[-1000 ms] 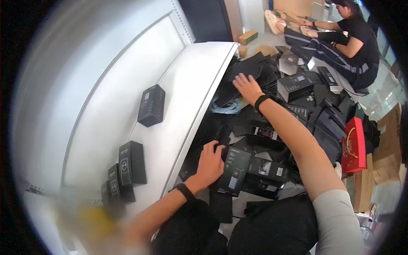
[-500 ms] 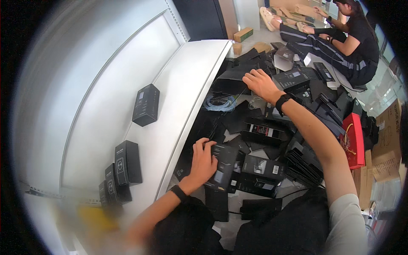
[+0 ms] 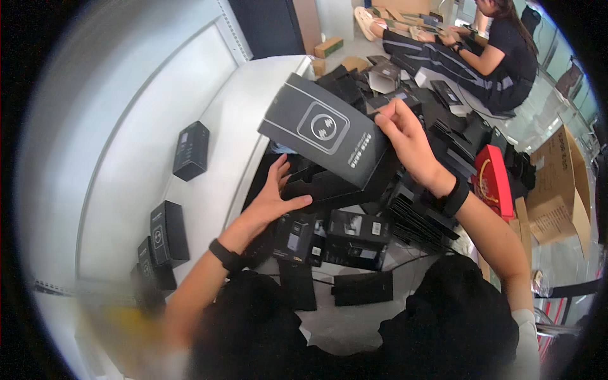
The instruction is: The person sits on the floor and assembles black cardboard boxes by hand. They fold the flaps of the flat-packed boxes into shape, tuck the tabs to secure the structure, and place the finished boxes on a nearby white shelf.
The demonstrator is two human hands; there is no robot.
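A black cardboard box (image 3: pixel 323 133) with a printed front is up in front of me, tilted, with an open side or flaps toward its lower edge. My right hand (image 3: pixel 408 142) pinches its right edge between thumb and fingers. Beside the lower left edge is my left hand (image 3: pixel 266 199), thumb and fingers spread apart; its thumb tip is at the dark flap, and whether it touches cannot be made out. Below stand a black box with a device picture (image 3: pixel 294 237) and another black box (image 3: pixel 358 231).
At left a white shelf (image 3: pixel 234 114) carries several black boxes (image 3: pixel 192 151). Flattened black cardboard (image 3: pixel 418 221) covers much of the floor. A red gift bag (image 3: pixel 494 180) and a brown carton (image 3: pixel 557 180) stand at right. Another person (image 3: pixel 500 57) sits on the floor at the far right.
My right hand has come back toward me and now has the black box raised in it. My left hand has left the box below, moved slightly left and spread its fingers. The view has shifted.
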